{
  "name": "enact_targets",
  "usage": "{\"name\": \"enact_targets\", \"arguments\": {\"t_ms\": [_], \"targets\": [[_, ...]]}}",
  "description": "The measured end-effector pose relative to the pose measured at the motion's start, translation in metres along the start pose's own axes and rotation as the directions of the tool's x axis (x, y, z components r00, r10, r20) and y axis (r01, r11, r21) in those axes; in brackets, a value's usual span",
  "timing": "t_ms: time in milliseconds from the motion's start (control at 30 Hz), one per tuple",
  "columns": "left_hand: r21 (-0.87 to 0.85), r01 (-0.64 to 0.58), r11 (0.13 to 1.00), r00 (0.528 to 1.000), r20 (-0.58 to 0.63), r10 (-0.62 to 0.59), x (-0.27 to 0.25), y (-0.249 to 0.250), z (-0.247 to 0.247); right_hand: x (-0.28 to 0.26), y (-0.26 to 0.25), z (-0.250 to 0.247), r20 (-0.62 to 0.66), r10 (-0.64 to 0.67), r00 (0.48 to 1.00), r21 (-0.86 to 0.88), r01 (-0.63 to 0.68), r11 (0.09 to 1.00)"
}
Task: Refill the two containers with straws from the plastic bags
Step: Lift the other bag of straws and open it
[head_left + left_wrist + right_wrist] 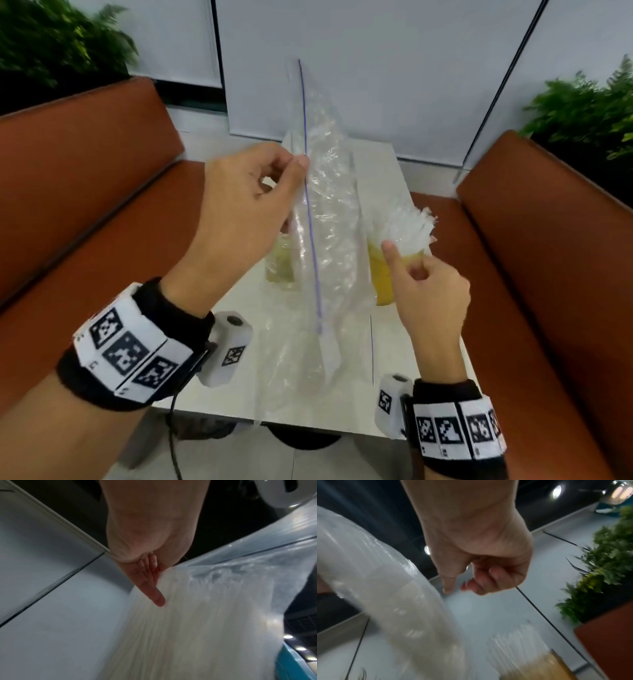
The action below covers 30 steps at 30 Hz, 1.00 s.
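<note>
My left hand (pixel 300 161) pinches the blue zip edge of a clear plastic bag (pixel 329 205) and holds it upright over the table. In the left wrist view a finger (pixel 154 592) lies along the blurred bag (pixel 205 615); I cannot tell whether straws are inside. A yellow container (pixel 383 281) at the right holds a bunch of white wrapped straws (pixel 404 222). My right hand (pixel 404 260) hovers at that bunch, thumb out, fingers curled and holding nothing (pixel 455 588). A second, pale container (pixel 281 263) stands half hidden behind the bag.
Another clear zip bag (pixel 294 359) lies flat on the white table (pixel 380 171) near its front edge. Orange benches flank the table at left (pixel 85 171) and right (pixel 548 257). Green plants (pixel 582 102) stand behind the benches, and a white wall is at the far end.
</note>
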State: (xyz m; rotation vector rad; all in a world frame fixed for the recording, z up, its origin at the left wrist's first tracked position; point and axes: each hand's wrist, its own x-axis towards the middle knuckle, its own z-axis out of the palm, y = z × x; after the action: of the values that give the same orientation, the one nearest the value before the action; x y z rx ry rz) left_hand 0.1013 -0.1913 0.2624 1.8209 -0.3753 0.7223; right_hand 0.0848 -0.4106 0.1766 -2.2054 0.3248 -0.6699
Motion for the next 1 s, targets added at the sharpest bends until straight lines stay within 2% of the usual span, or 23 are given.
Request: {"name": "enact_targets", "arguments": {"t_ms": [33,67,100,133,167,233,333,433,533,567,633,700,800,867,933,1000], "targets": [[-0.006,0.027,1.000,0.999,0.018,-0.027,0.000,0.001,0.002,0.002,-0.005,0.001,0.012,-0.099,0.995,0.155,0.096,0.983],[-0.005,0.061,0.998,0.997,0.036,-0.061,-0.001,-0.002,0.007,0.003,-0.011,0.005,0.087,-0.182,0.979,0.362,0.139,0.922],[0.009,0.098,0.995,0.993,0.061,-0.099,-0.002,-0.008,0.013,0.003,-0.016,0.009,0.198,-0.252,0.947,0.542,0.109,0.834],[0.031,0.132,0.991,0.987,0.085,-0.134,-0.004,-0.014,0.019,0.002,-0.019,0.015,0.296,-0.306,0.905,0.650,0.044,0.759],[0.055,0.157,0.986,0.982,0.102,-0.162,-0.007,-0.022,0.026,0.001,-0.022,0.020,0.364,-0.341,0.867,0.687,-0.003,0.727],[0.097,0.212,0.972,0.970,0.099,-0.221,-0.013,-0.042,0.038,-0.002,-0.025,0.030,0.406,-0.343,0.847,0.666,-0.017,0.746],[0.171,0.291,0.941,0.940,0.132,-0.314,-0.026,-0.069,0.049,-0.005,-0.014,0.045,0.427,-0.262,0.865,0.601,-0.056,0.797],[0.176,0.405,0.897,0.859,0.263,-0.439,-0.047,-0.083,0.056,-0.010,0.008,0.058,0.488,-0.190,0.852,0.491,-0.088,0.867],[0.121,0.514,0.849,0.797,0.300,-0.525,-0.067,-0.089,0.060,-0.018,0.024,0.066,0.529,-0.137,0.838,0.350,-0.069,0.934],[0.073,0.547,0.834,0.788,0.292,-0.542,-0.071,-0.090,0.061,-0.019,0.027,0.067,0.493,-0.141,0.858,0.316,-0.026,0.948],[-0.025,0.584,0.811,0.789,0.253,-0.560,-0.074,-0.091,0.064,-0.016,0.023,0.066,0.333,-0.222,0.916,0.229,0.150,0.962],[-0.073,0.580,0.811,0.803,0.221,-0.554,-0.073,-0.092,0.067,-0.006,0.010,0.065,0.235,-0.277,0.932,0.188,0.236,0.953],[-0.073,0.563,0.823,0.808,0.254,-0.531,-0.070,-0.091,0.071,0.011,-0.008,0.066,0.380,-0.196,0.904,0.137,0.155,0.978],[-0.038,0.560,0.827,0.810,0.235,-0.537,-0.068,-0.090,0.072,0.018,-0.011,0.069,0.417,-0.114,0.902,0.124,0.067,0.990],[-0.037,0.600,0.799,0.786,0.215,-0.580,-0.068,-0.090,0.071,0.021,-0.011,0.071,0.432,-0.049,0.901,0.151,-0.019,0.988],[-0.050,0.634,0.772,0.759,0.230,-0.609,-0.068,-0.090,0.070,0.022,-0.012,0.072,0.451,-0.013,0.892,0.132,-0.052,0.990]]}}
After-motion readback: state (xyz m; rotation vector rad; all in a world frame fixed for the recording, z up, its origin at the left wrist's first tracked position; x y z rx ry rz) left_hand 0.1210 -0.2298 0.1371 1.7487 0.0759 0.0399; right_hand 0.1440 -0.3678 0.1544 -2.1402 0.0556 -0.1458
